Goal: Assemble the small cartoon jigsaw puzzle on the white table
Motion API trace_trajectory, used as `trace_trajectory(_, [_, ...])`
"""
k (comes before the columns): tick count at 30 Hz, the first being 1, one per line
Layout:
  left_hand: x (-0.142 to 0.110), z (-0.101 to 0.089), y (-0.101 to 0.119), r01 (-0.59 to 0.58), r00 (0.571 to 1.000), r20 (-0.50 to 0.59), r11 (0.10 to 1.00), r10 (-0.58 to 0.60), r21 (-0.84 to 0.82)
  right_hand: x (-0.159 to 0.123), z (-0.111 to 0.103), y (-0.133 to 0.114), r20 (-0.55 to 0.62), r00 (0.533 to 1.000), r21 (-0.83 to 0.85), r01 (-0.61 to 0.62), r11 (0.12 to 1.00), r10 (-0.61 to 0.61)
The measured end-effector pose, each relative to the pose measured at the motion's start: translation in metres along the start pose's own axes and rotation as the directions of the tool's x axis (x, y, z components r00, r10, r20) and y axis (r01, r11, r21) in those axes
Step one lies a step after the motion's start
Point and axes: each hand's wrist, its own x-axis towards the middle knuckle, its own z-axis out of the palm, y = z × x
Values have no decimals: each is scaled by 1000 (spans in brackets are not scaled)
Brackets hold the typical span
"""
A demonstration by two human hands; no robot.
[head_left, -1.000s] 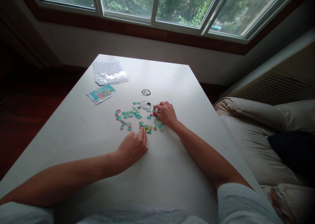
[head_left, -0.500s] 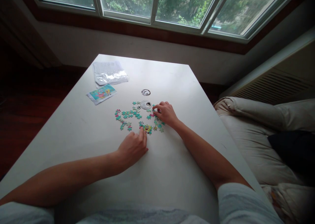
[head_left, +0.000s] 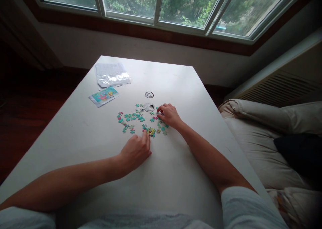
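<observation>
Loose jigsaw pieces (head_left: 134, 116), mostly teal with some pink, lie scattered in the middle of the white table. Among them, near the front, is a joined yellow cartoon-face section (head_left: 151, 131) of the puzzle. My left hand (head_left: 137, 150) rests beside it, fingers stretched forward, the tips touching its left edge. At the right side of the scatter, my right hand (head_left: 169, 115) bends over several pieces. Its thumb and index finger come together at a small jigsaw piece, mostly hidden by the fingers.
Behind the pieces, a round metal-rimmed hole (head_left: 149, 107) and a second round opening (head_left: 149, 94) are set in the tabletop (head_left: 100, 135). A picture card (head_left: 104, 95) and a clear plastic packet (head_left: 113, 74) lie back left. A padded couch (head_left: 254, 145) stands right.
My right hand has shifted slightly and its fingers have drawn in and lowered over the pieces. My left hand stays where it was.
</observation>
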Motion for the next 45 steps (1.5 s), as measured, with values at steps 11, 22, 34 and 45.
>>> trace_trajectory(11, [-1,3,1,4,1000,-11,1000,-4,-10,-17,1,-31,8,994,549,88,831,-111])
trace_trajectory(22, [-1,1,1,8,1000,-13,999,-9,-48,-24,15,-49,43,987,432,120,894,-153])
trace_trajectory(34, [0,-1,0,4,1000,-1,999,-4,-40,-21,19,-47,22,982,297,173,939,-188])
trace_trajectory(45, [0,0,1,5,1000,-3,1000,-5,-31,-25,16,-50,38,977,166,202,965,-211])
